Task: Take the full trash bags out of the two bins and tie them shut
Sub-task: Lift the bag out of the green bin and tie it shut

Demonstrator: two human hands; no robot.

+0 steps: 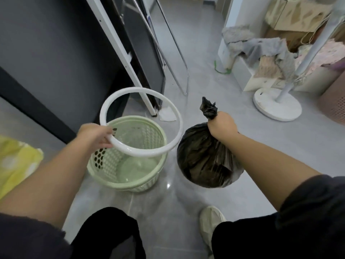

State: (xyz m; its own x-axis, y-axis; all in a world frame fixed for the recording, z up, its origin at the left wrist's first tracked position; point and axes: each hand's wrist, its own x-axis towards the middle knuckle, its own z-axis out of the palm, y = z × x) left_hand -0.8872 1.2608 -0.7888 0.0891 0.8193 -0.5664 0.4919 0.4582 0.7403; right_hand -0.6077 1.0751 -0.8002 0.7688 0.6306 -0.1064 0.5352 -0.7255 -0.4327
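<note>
A pale green perforated bin [104, 161] stands on the grey floor, with nothing inside but its glossy bottom. My left hand [95, 134] grips the bin's white ring [175, 116], lifted and tilted above the bin's rim. To the right, my right hand [222, 126] is closed around the gathered neck of a full black trash bag [201, 161]. The bag hangs just beside the bin, its twisted top sticking up past my fist. A second bin is not in view.
Dark cabinet and white-framed panels [119, 53] lean behind the bin, with a white paper scrap [168, 114] on the floor. A fan's round white base [276, 105] and a shelf of cloths [261, 51] stand at right. Yellow fabric [16, 161] lies at left. My shoe [211, 221] is below.
</note>
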